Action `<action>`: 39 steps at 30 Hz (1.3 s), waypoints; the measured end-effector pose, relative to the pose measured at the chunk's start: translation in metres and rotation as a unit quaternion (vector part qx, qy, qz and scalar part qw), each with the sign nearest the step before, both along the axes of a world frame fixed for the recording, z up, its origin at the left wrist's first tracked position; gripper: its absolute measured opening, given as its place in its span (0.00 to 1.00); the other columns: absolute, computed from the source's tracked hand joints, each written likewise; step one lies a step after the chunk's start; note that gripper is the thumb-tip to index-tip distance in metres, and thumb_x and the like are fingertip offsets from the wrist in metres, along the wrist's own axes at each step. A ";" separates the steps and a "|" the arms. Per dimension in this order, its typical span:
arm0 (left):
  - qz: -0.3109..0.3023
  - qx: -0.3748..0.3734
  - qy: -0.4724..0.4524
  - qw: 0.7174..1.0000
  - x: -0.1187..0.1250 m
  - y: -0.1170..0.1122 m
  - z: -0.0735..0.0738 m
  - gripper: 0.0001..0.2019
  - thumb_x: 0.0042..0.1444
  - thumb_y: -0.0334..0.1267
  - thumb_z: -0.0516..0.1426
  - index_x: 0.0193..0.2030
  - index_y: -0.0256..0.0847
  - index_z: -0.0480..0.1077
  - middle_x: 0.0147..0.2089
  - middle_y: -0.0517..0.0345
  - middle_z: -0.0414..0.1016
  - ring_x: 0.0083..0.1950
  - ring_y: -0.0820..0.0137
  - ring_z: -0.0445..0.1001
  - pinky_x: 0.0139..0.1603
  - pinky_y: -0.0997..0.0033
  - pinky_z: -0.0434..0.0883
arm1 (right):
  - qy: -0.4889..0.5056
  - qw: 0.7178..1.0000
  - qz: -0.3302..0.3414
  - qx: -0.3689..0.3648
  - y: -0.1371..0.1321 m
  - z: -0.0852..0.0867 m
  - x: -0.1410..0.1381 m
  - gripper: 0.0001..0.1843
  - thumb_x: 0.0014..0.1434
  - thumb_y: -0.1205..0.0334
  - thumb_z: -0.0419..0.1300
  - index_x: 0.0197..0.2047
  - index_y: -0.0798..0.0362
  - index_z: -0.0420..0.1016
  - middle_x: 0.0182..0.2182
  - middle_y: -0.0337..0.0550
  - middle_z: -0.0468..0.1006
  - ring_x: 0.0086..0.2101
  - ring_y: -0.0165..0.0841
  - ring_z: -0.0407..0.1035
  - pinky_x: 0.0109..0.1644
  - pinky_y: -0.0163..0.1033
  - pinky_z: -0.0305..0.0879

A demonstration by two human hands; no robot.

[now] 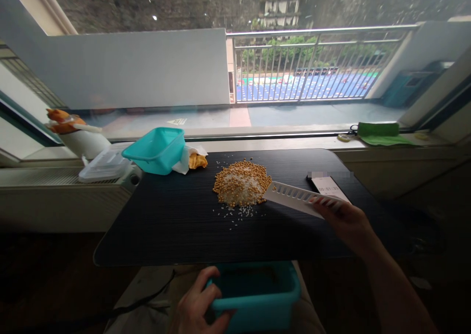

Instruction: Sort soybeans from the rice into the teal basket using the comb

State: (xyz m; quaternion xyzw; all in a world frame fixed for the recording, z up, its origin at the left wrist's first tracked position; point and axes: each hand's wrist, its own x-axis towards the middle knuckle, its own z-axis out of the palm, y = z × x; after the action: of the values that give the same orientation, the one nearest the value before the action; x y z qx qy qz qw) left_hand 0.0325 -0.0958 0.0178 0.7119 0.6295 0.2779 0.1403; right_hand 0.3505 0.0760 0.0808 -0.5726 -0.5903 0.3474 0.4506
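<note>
The right hand (346, 222) grips the slotted strip (292, 200) by one end, leaving the other free to touch the pile (241, 187) of beans and rice, heaped mid-tabletop (158, 221), nearer the far edge. The left hand (200, 302) grasps the bin (257, 303) by its rim, likely steadying it below the near edge.

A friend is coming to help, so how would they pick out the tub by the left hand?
Start at the dark table with the heap of beans and white grains. Just below its near edge is a teal tub. Unlike the other tub at the table's far left corner, this one has the left hand gripping its rim.
</note>
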 end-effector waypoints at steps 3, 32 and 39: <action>0.004 0.004 0.003 1.000 -0.001 -0.001 -0.003 0.04 0.47 0.33 0.59 0.27 0.45 0.68 0.50 0.60 0.77 0.35 0.69 0.81 0.33 0.77 0.74 | -0.006 0.999 0.031 0.003 0.001 0.002 0.004 0.13 0.51 0.48 0.67 0.36 0.47 0.82 0.32 0.40 0.84 0.38 0.42 0.77 0.44 0.42 0.72; -0.051 -0.049 -0.045 0.997 0.022 0.008 0.014 0.08 0.47 0.29 0.60 0.26 0.43 0.65 0.49 0.58 0.75 0.32 0.73 0.79 0.34 0.78 0.72 | 0.053 0.991 0.084 -0.090 -0.059 -0.007 0.032 0.14 0.50 0.49 0.68 0.35 0.48 0.84 0.34 0.45 0.85 0.36 0.44 0.79 0.41 0.41 0.77; -0.052 -0.045 -0.035 0.997 0.017 0.004 0.010 0.09 0.46 0.28 0.62 0.26 0.43 0.66 0.50 0.58 0.75 0.34 0.72 0.80 0.35 0.78 0.73 | 0.084 0.994 0.015 -0.067 -0.039 -0.001 0.007 0.14 0.46 0.48 0.71 0.34 0.46 0.84 0.34 0.42 0.86 0.39 0.45 0.79 0.46 0.44 0.76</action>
State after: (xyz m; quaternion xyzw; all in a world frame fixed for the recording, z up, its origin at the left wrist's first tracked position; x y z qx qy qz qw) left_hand 0.0490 -0.0918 0.0282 0.7265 0.5980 0.2668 0.2083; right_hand 0.3579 0.0367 0.0800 -0.5612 -0.5341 0.4402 0.4540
